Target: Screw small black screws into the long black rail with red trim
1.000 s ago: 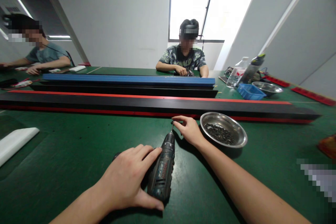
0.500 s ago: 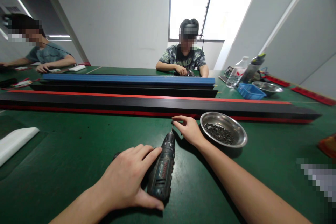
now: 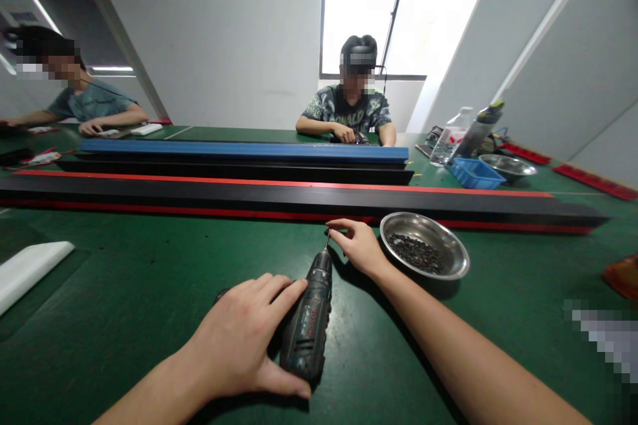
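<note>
A dark cordless drill (image 3: 309, 322) lies on its side above the green table, its bit pointing away from me. My left hand (image 3: 244, 329) is closed around its handle, which is mostly hidden. At the tip of the drill bit (image 3: 327, 241), my right hand (image 3: 356, 246) pinches what looks like a small dark screw, partly covered by the fingertips. Just right of that hand, a round steel bowl (image 3: 456, 249) holds many small dark screws.
Across the green table (image 3: 164, 305) beyond my hands runs a long black-and-red bar (image 3: 224, 192), with a blue bar (image 3: 239, 149) behind it. A white block (image 3: 34, 269) lies left. Farther right are a blue basket (image 3: 476, 176) and bottles (image 3: 451, 139). Two people sit opposite.
Both my hands, the drill and the bowl stay in the same place. The person at the far left has shifted a hand slightly.
</note>
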The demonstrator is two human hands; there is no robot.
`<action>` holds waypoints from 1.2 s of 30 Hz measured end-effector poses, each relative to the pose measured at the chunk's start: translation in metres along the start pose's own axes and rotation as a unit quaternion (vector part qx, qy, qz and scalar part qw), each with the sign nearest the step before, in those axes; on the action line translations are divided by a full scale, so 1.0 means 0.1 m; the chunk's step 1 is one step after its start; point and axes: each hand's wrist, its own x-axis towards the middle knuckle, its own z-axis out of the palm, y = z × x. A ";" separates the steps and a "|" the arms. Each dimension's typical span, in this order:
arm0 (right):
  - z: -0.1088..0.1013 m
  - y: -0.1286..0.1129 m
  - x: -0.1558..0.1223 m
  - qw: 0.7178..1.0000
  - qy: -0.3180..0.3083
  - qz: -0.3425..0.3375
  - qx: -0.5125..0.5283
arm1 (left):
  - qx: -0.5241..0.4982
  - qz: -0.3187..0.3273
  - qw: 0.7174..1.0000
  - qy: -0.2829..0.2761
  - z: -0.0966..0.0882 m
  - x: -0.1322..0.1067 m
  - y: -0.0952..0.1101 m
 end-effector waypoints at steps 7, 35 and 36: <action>0.00 -0.01 0.00 1.000 -0.001 0.000 0.002 | 0.003 0.000 1.000 -0.003 0.00 -0.01 0.00; 0.00 0.01 0.00 1.000 0.000 -0.003 -0.003 | -0.001 0.009 0.999 0.042 0.03 -0.01 -0.02; 0.00 0.01 0.00 1.000 0.000 -0.002 -0.003 | -0.002 0.010 0.999 0.042 0.03 -0.01 -0.02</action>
